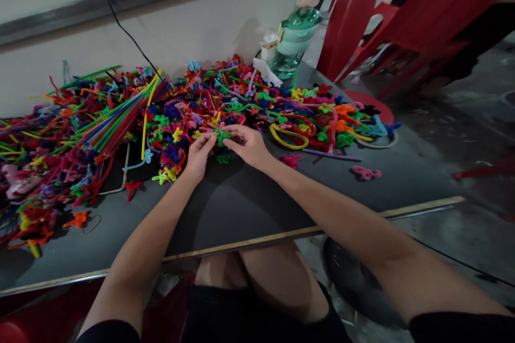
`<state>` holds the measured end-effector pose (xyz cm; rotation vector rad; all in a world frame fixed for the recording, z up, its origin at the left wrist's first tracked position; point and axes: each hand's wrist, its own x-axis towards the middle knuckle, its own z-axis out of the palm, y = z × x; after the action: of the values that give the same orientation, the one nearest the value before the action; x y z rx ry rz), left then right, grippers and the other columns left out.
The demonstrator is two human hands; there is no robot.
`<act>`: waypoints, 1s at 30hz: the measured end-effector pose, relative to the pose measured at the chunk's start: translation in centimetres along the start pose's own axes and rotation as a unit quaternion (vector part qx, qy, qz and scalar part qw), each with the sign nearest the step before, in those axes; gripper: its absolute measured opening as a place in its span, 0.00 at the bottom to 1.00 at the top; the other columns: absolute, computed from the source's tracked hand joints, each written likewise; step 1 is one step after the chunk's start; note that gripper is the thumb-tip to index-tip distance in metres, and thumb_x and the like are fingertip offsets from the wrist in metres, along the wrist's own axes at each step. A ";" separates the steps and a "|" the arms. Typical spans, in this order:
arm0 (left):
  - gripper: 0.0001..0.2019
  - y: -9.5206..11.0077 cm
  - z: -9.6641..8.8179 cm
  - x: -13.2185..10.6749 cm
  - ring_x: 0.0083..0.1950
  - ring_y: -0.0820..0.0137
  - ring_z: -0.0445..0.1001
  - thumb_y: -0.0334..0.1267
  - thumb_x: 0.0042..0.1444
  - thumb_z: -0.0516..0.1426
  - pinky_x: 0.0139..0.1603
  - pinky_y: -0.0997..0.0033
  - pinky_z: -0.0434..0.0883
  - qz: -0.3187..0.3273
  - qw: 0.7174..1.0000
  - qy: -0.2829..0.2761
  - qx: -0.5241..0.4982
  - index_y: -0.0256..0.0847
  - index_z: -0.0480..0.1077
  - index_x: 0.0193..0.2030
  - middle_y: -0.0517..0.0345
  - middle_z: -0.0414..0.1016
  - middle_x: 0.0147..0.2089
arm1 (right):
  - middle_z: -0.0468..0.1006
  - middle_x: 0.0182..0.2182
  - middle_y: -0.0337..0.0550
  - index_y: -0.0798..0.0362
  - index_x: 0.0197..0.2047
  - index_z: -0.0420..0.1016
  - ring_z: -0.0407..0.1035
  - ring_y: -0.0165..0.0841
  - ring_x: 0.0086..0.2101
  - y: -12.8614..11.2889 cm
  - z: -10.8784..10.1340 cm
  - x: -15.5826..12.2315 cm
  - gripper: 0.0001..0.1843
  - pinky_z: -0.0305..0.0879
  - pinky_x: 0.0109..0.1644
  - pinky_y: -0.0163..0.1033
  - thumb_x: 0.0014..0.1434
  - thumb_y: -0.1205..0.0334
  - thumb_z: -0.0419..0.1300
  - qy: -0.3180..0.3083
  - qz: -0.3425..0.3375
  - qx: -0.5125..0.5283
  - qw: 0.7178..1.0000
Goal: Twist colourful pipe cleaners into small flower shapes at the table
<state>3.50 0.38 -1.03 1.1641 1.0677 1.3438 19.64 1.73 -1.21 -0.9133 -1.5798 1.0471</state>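
Note:
My left hand [200,154] and my right hand [246,143] meet at the middle of a dark table [241,203]. Both pinch a small green pipe-cleaner piece [221,135] between their fingertips, held just above the tabletop. A second green twisted piece [223,158] lies on the table right under the hands. Behind them spreads a big heap of coloured pipe-cleaner shapes [249,104].
A bundle of straight pipe cleaners [120,118] lies at the left beside a phone [116,169]. Loose pieces include a yellow loop [287,138], a pink shape [367,172] and an orange one [76,220]. A green bottle [295,37] and red chairs [362,21] stand behind.

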 end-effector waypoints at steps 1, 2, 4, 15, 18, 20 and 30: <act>0.16 0.0 0.0 0.0 0.30 0.76 0.67 0.51 0.47 0.65 0.27 0.77 0.63 0.007 1.000 0.002 0.009 0.43 0.75 0.38 0.59 0.73 0.33 | 0.81 0.38 0.46 0.53 0.50 0.75 0.73 0.32 0.32 0.0 0.0 0.0 0.24 0.69 0.34 0.38 0.53 0.50 0.66 0.005 0.005 0.008 1.000; 0.16 0.0 0.0 0.0 0.30 0.76 0.67 0.51 0.47 0.65 0.28 0.76 0.63 0.013 1.000 0.000 0.021 0.44 0.76 0.39 0.59 0.74 0.33 | 0.80 0.38 0.46 0.53 0.50 0.75 0.73 0.32 0.32 -0.1 0.0 0.0 0.25 0.70 0.34 0.38 0.52 0.49 0.66 0.009 0.009 0.014 1.000; 0.15 0.0 0.0 -0.1 0.27 0.77 0.67 0.50 0.48 0.66 0.28 0.75 0.64 0.016 0.999 -0.009 0.040 0.43 0.76 0.38 0.60 0.73 0.29 | 0.80 0.36 0.44 0.52 0.48 0.76 0.72 0.31 0.31 -0.2 -0.1 0.0 0.24 0.70 0.33 0.38 0.52 0.46 0.65 0.006 0.016 0.022 1.000; 0.14 -0.3 0.0 0.0 0.24 0.76 0.70 0.49 0.50 0.64 0.20 0.77 0.59 -0.026 0.999 0.028 0.004 0.40 0.75 0.38 0.61 0.70 0.23 | 0.79 0.31 0.43 0.52 0.42 0.78 0.72 0.32 0.29 -0.1 -0.4 0.2 0.21 0.69 0.28 0.37 0.51 0.45 0.64 0.011 0.027 0.021 0.999; 0.15 -0.2 0.0 0.0 0.25 0.76 0.71 0.47 0.49 0.65 0.20 0.78 0.61 -0.018 1.000 0.026 0.002 0.40 0.75 0.38 0.61 0.72 0.25 | 0.79 0.31 0.44 0.53 0.41 0.78 0.72 0.32 0.28 0.1 -0.3 0.1 0.19 0.67 0.28 0.37 0.52 0.48 0.63 0.013 0.024 0.003 1.000; 0.15 -0.2 0.1 -0.1 0.27 0.76 0.72 0.47 0.48 0.66 0.21 0.78 0.62 -0.010 1.000 0.024 0.003 0.40 0.75 0.38 0.60 0.74 0.26 | 0.80 0.32 0.44 0.53 0.41 0.78 0.72 0.32 0.29 0.1 -0.4 0.0 0.19 0.67 0.28 0.37 0.53 0.49 0.63 0.021 0.016 -0.010 1.000; 0.16 -0.3 0.1 -0.2 0.27 0.74 0.72 0.47 0.46 0.67 0.24 0.76 0.64 -0.009 1.000 0.008 -0.003 0.39 0.73 0.36 0.60 0.73 0.25 | 0.81 0.35 0.45 0.52 0.42 0.80 0.74 0.34 0.33 0.5 -0.3 0.0 0.18 0.70 0.33 0.39 0.53 0.49 0.64 0.045 -0.021 -0.046 0.998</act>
<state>3.62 0.20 -1.30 1.1371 1.0828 1.3438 20.01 1.91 -1.62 -0.9729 -1.5767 0.8982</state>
